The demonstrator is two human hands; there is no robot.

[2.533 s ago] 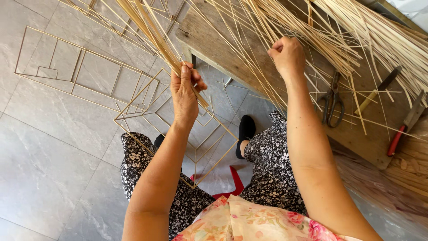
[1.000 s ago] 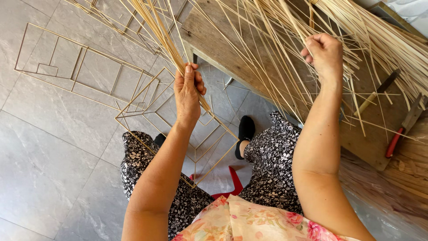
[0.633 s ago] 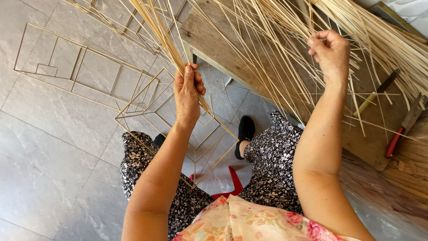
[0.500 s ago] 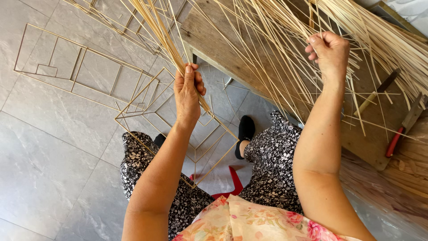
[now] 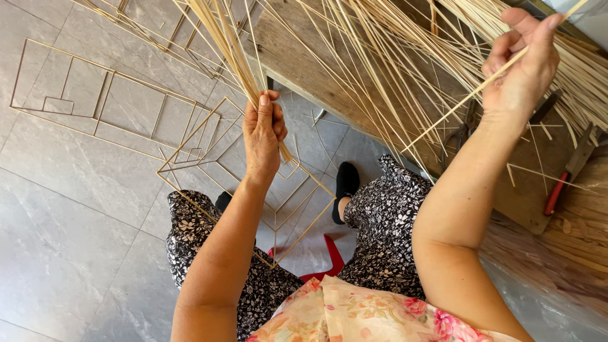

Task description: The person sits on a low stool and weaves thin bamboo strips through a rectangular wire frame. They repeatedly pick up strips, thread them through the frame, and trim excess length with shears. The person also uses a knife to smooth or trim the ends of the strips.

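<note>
The bundle of thin sticks [image 5: 231, 47] runs off the far edge, so its upper ends go unseen. Where the left hand [image 5: 263, 136] closes its grip, the sticks are covered. The pile of straw [image 5: 506, 38] hides much of the tabletop [image 5: 304, 60] — and half-hides pliers [image 5: 459, 130]. The red-handled tool [image 5: 560, 187] is cut short by straw.

The right hand [image 5: 522, 60] has risen from low in the heap of pale straws on the tabletop [image 5: 297, 57] toward its far edge and now pinches a single straw [image 5: 456, 113] drawn out slantwise from the others.
</note>
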